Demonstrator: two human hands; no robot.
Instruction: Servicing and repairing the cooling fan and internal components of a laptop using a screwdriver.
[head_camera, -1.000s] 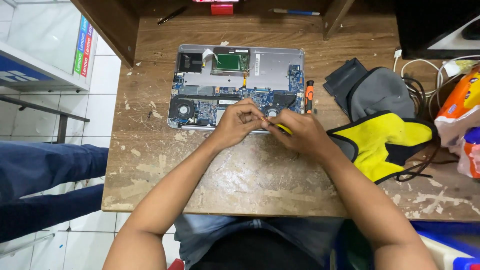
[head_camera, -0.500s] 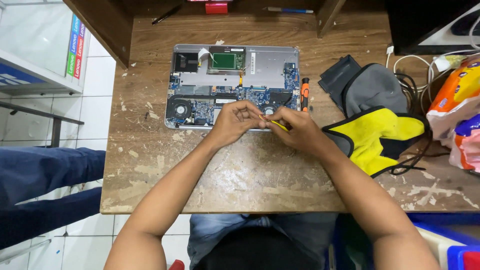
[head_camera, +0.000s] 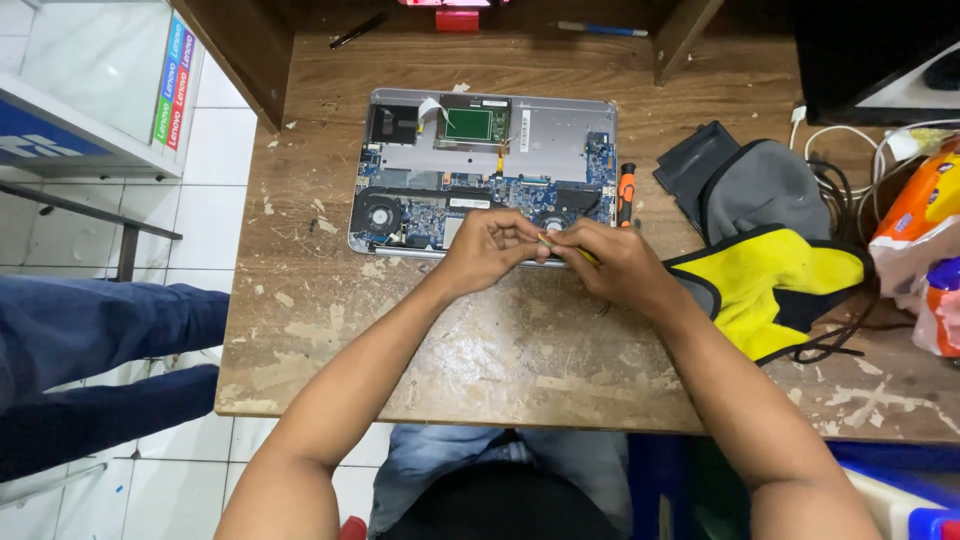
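1. Fingers (head_camera: 522, 240) of both hands are pinched together right at the front edge of the opened laptop (head_camera: 480, 165). The left hand (head_camera: 487, 250) is curled in from one side and the right hand (head_camera: 615, 265) from the other, so they nearly meet.

2. A slim yellow-tipped tool (head_camera: 578, 253) is gripped in the right hand, with its point aimed toward the left fingertips. Something tiny seems to be held there, but it's too small to be made out.

3. The laptop is laid bottom-up on the worn wooden desk (head_camera: 480, 350) with the cover off. A fan (head_camera: 380, 213) is seen at the near left corner, blue circuit board runs along the near edge, and a green card (head_camera: 468, 124) sits up top.

4. An orange-handled screwdriver (head_camera: 625, 190) is parked just beside the laptop's right edge, untouched. A grey and yellow pouch (head_camera: 770, 250) is lying to the right, with cables and snack bags past it.

5. Step-wise, this is judged to be fiddly work at the board's near edge, like a small part or connector being picked at, rather than any big piece being lifted out.

6. For the next move, a steady, light touch would be called for. The tool tip should be kept low and controlled so nothing on the board gets scraped, and the tiny bit pinched on the left shouldn't be dropped into the chassis.
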